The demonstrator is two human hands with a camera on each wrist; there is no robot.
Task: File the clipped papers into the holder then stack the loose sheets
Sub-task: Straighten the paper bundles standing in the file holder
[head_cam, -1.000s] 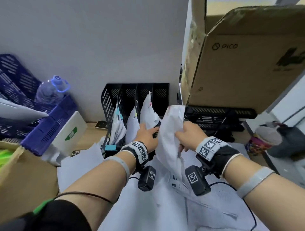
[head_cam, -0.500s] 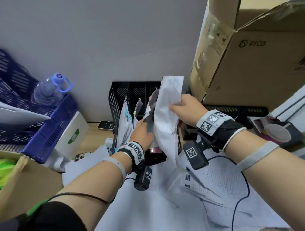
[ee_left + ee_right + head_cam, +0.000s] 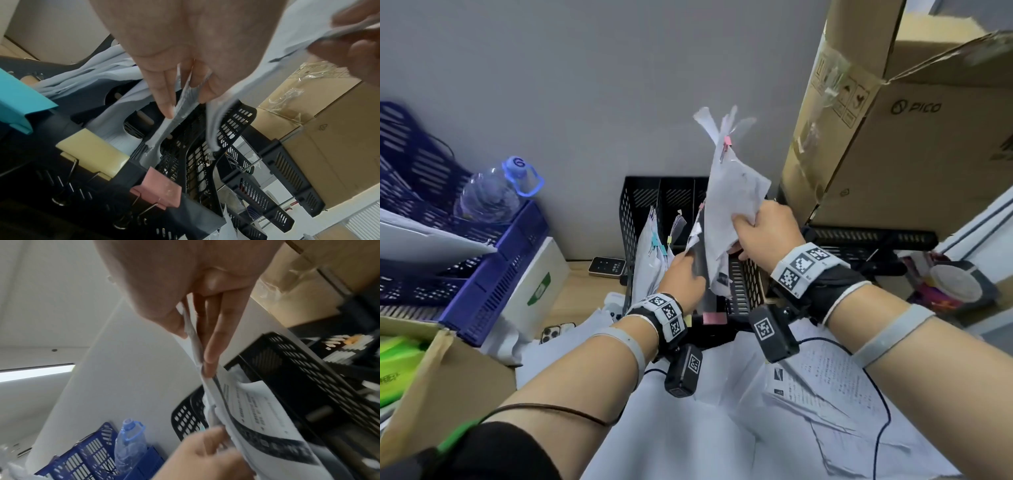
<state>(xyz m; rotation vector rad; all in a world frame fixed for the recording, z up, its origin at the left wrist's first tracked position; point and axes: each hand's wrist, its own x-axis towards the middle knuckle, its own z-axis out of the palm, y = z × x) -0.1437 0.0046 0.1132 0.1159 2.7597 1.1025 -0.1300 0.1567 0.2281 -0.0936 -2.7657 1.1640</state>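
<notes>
A crumpled bundle of clipped papers (image 3: 732, 198) with a pink clip (image 3: 727, 145) near its top stands upright over the black mesh file holder (image 3: 643, 198). My right hand (image 3: 763, 236) grips its right edge, thumb and fingers pinching the sheets (image 3: 195, 344). My left hand (image 3: 683, 274) holds the lower edge, pinching paper (image 3: 185, 97) above the holder's right-hand slot (image 3: 197, 146). Other clipped bundles (image 3: 654, 253) stand in the left slots. Loose sheets (image 3: 825, 387) lie on the desk in front.
A large cardboard box (image 3: 893, 137) sits on a black tray stack (image 3: 866, 240) to the right of the holder. Blue crates (image 3: 482, 270) and a water bottle (image 3: 493, 195) stand left. A phone (image 3: 556, 330) and a small remote (image 3: 606, 266) lie on the desk.
Both hands have lifted the bundle from in front of the holder up over it. The bundle has turned upright, so the pink clip now shows at its top.
</notes>
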